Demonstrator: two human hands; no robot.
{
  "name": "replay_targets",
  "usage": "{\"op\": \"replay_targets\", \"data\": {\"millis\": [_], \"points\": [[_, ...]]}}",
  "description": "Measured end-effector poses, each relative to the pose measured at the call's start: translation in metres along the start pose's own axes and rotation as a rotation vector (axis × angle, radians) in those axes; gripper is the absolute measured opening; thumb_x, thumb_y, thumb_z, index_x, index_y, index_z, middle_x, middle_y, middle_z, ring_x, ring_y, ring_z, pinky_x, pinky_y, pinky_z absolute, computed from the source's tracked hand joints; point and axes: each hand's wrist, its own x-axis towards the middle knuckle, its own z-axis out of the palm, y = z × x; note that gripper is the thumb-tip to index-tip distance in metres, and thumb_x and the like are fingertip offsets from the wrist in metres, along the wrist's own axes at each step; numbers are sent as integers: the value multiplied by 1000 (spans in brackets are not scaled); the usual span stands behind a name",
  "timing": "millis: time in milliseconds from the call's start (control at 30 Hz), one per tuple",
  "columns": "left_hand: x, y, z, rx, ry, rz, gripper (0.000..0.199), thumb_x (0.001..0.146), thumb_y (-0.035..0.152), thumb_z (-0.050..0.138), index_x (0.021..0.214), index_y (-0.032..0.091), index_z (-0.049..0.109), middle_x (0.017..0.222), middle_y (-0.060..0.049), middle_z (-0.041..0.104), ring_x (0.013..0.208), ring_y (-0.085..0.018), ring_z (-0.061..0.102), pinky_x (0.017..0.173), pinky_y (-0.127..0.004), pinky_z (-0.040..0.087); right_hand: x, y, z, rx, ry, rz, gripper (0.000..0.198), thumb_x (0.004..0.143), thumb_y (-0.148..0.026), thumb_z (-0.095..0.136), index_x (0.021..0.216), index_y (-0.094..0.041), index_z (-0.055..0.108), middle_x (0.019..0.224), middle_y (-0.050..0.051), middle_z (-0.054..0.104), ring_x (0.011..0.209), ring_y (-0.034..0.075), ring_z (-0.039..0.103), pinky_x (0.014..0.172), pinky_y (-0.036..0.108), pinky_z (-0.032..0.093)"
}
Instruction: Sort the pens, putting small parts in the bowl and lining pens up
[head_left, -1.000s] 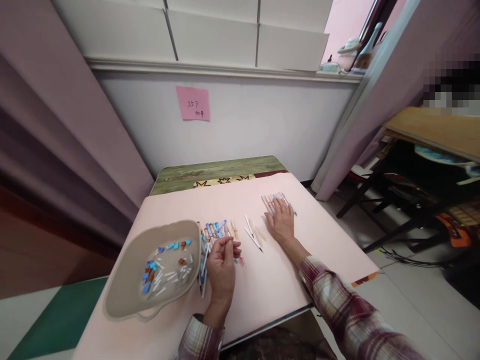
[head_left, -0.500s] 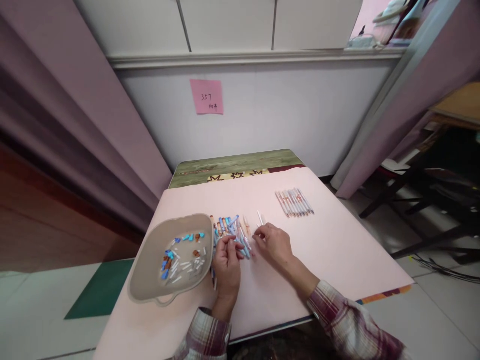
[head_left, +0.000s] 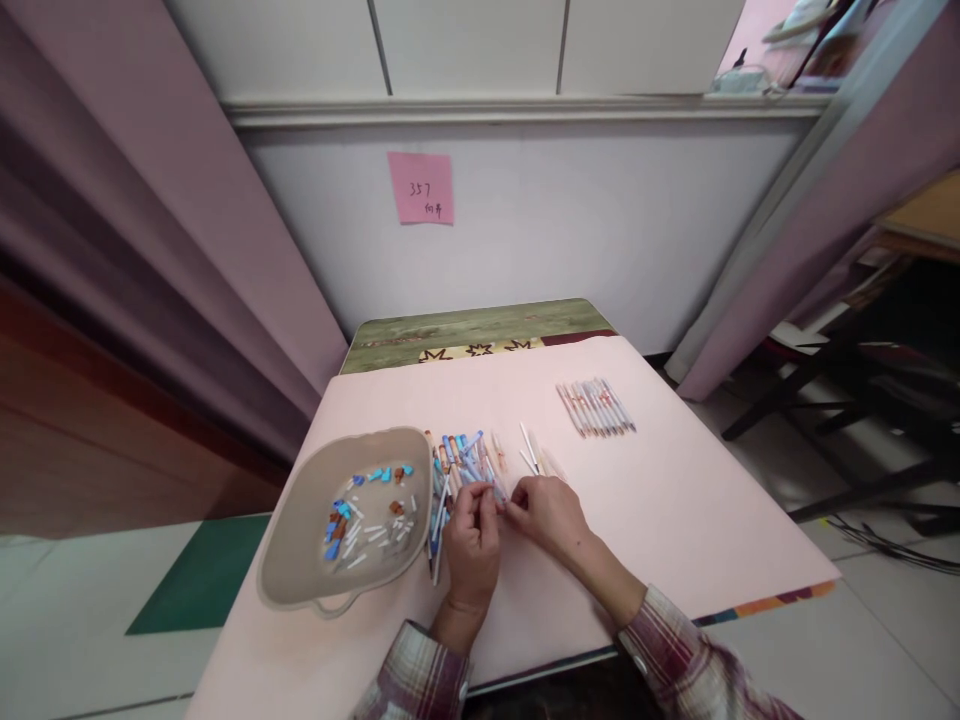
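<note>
My left hand (head_left: 472,540) is closed, thumb pressed to fingertips, just right of the bin. Close beside it, my right hand (head_left: 551,512) pinches with its fingertips almost touching the left ones. What they hold is too small and hidden to name. Under and behind my fingers lies a loose pile of pens and pen parts (head_left: 466,452) in blue, orange and clear plastic. Thin white sticks (head_left: 529,440) lie just beyond my right hand. A beige plastic bin (head_left: 300,500) at the left holds small blue and brown pieces and short white pieces.
A neat row of clear pens (head_left: 596,407) lies at the table's right rear. The pink-covered table (head_left: 637,520) meets the white wall, where a pink paper note (head_left: 421,188) hangs. Dark chair or table legs (head_left: 795,380) stand at the right.
My hands have come closer together, the right fingertips moving left and down to the left ones. White sticks now show more fully beyond my right hand. The view has shifted slightly.
</note>
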Motion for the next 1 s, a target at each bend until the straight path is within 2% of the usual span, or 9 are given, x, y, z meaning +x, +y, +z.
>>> {"op": "replay_targets", "data": {"millis": [100,200,367,433,500,600,700,900,1000], "points": [[7,2,13,1,-105,-16,26,80,41,63,95,20,62,80,-4,68,59,-13,60,54,-24,46,1,5,-12,110,103,41,17,82,-32,57,73,-21,67,67,2,71,64,16,64,56,23,35],[22,8,36,-108,-171,-129,38,76,42,67,103,18,59,89,-6,67,59,-12,60,46,-20,42,3,10,-27,237,211,54,19,85,-37,55,77,-22,64,64,0,69,59,15,62,55,22,37],[44,14,65,-444,-363,-362,31,71,40,72,82,12,63,66,0,59,51,-7,53,43,-17,35,3,20,-35,413,299,-96,19,84,-37,57,90,-22,68,76,1,72,61,14,63,57,22,43],[49,12,67,-561,-350,-410,30,70,38,73,78,12,61,66,0,61,50,-6,52,45,-16,36,5,30,-36,499,310,-141,23,83,-37,59,96,-21,70,82,3,73,62,14,63,59,23,46],[53,8,64,-622,-302,-399,30,71,38,73,77,13,58,70,-3,65,51,-7,55,46,-17,37,8,44,-38,542,366,-82,27,83,-39,58,97,-20,71,83,4,74,63,15,64,59,24,47],[58,3,58,-654,-243,-331,30,76,40,69,77,14,54,76,-7,68,51,-8,57,45,-17,39,12,65,-44,410,436,92,24,82,-39,56,85,-21,72,73,2,72,61,16,63,60,25,46],[60,3,52,-676,-255,-304,28,79,39,67,78,15,52,76,-7,69,50,-8,56,43,-17,38,12,73,-44,214,360,170,20,79,-35,57,73,-23,71,68,0,70,62,16,63,58,25,41],[66,7,45,-824,-207,-378,27,72,26,76,85,14,56,82,-7,70,58,-7,60,52,-16,44,4,48,-29,131,255,171,17,79,-30,57,70,-23,70,64,-2,68,60,14,59,56,22,35],[69,7,42,-887,-191,-398,26,70,22,77,87,13,59,85,-8,71,60,-7,61,54,-15,46,3,36,-23,18,188,169,12,77,-27,61,72,-24,71,71,-1,71,65,14,61,58,23,35]]}}
